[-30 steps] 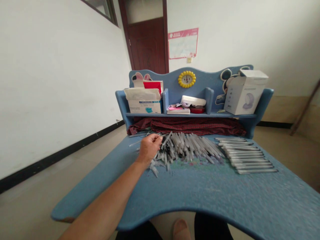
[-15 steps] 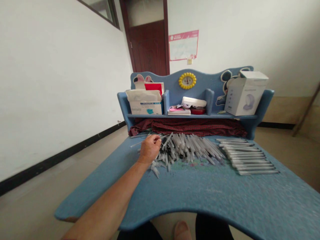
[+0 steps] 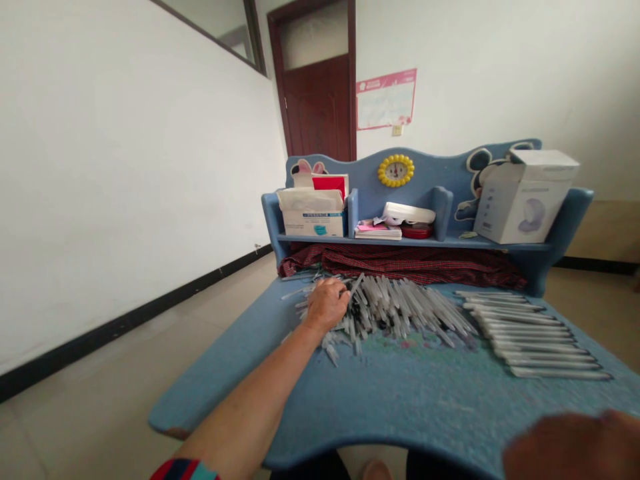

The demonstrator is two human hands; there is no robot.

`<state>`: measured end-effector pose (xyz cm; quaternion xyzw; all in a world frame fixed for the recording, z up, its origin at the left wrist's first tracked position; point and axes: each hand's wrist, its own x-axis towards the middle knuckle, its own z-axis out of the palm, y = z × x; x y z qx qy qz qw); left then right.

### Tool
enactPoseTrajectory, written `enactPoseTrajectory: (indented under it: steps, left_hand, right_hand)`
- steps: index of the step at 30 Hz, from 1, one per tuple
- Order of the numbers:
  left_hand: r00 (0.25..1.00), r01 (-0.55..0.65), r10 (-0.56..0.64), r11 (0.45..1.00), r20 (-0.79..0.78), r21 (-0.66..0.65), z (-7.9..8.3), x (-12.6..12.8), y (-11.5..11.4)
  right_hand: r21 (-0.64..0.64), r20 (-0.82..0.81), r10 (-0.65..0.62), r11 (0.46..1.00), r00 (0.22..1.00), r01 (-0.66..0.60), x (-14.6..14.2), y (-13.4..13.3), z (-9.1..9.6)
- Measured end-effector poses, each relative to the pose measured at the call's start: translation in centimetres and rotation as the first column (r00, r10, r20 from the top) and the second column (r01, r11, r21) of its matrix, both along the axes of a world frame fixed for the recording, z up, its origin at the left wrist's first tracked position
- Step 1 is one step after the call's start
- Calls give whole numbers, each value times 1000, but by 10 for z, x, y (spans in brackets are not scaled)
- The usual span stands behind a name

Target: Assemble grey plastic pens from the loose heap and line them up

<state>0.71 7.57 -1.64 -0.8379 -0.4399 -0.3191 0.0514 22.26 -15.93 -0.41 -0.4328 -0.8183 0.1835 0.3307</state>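
My left hand (image 3: 327,305) reaches to the left end of a loose pile of clear plastic pen tubes (image 3: 395,303). Its fingers are curled down and closed among the tubes; what they grip, if anything, is hidden. Dark parts and small clear pieces (image 3: 330,350) lie in and near the pile. On the right of the desk, several pale pens (image 3: 545,340) with dark ends lie side by side in a row. At the lower right corner my right hand (image 3: 570,447) shows, smeared by motion, its fingers not readable.
The blue desk (image 3: 400,400) has a curved front edge. Behind the pile lies a folded red checked cloth (image 3: 425,265) under a shelf (image 3: 450,243). On the shelf stand a mask box (image 3: 313,223), a white carton (image 3: 525,200) and a red round case (image 3: 417,231).
The view has shifted, so the desk sits further right and lower. My right hand has come into view at the lower right. My left hand stays at the pile's left end.
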Motion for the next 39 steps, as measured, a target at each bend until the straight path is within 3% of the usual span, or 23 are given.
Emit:
enactPoseTrajectory:
  steps: [3,5,8,12,16,25,39]
  left_hand:
    - [997,29,-27,999,-78,28,2,0,-1]
    - [991,35,-29,999,-131,42,5,0,-3]
    - [978,23,-15,999,-207,36,9,3,-7]
    - [958,-25,17,999,-287,-23,14,6,-12]
    - [941,-105,75,992,-329,-75,18,7,-16]
    - [940,-168,115,975,-321,-142,21,11,-19]
    - [967,-107,66,982,-246,-156,14,3,-19]
  right_hand:
    - [-51,60,-48,997,997,51,-24,15,37]
    - [-102,184,-125,984,975,146,-36,40,48]
    - [40,324,-319,945,891,324,-40,86,47]
    - [82,381,-437,894,815,441,-31,122,35]
    - [86,375,-494,861,784,501,-32,133,27]
    - [67,418,-455,879,786,473,-51,152,20]
    - [165,601,-446,881,664,443,-76,172,29]
